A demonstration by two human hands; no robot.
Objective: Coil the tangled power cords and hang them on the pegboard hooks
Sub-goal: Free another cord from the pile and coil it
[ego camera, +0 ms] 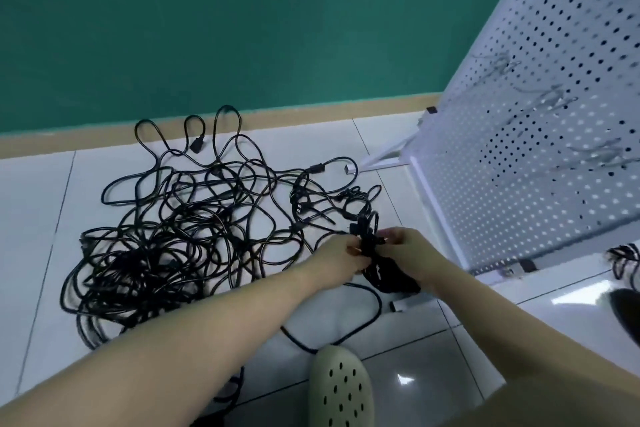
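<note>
The green wall (242, 21) fills the far side, ending in a tan skirting strip (311, 114) where it meets the white tiled floor (34, 218). Taking the tangled heap of black power cords (173, 236) as the landmark: the white pegboard (536, 149) stands well to the right of it, tilted in view, its lower edge running down toward the near right, with blurred metal hooks (550, 100) jutting from its face. The board's white foot bar (384, 158) reaches across the floor to just right of the heap's far edge. The heap itself sprawls over several tiles, its far loops touching the skirting; bare floor lies open to its left and along its near left edge.

At the heap's right edge, between it and the pegboard's lower frame, both hands meet on a coiled cord bundle (384, 270). The left hand (341, 260) has its fingers curled round the bundle from the heap side; the right hand (405, 253) pinches the bundle's top with thumb and fingertips. A loose length of cord (374, 305) loops across the floor nearer than the bundle. Nearer still than the heap's right side, a pale perforated clog (341, 388) rests on the tile. Far right of the heap, past the pegboard's corner, another black cord bundle (623, 260) shows partly at the frame edge.
</note>
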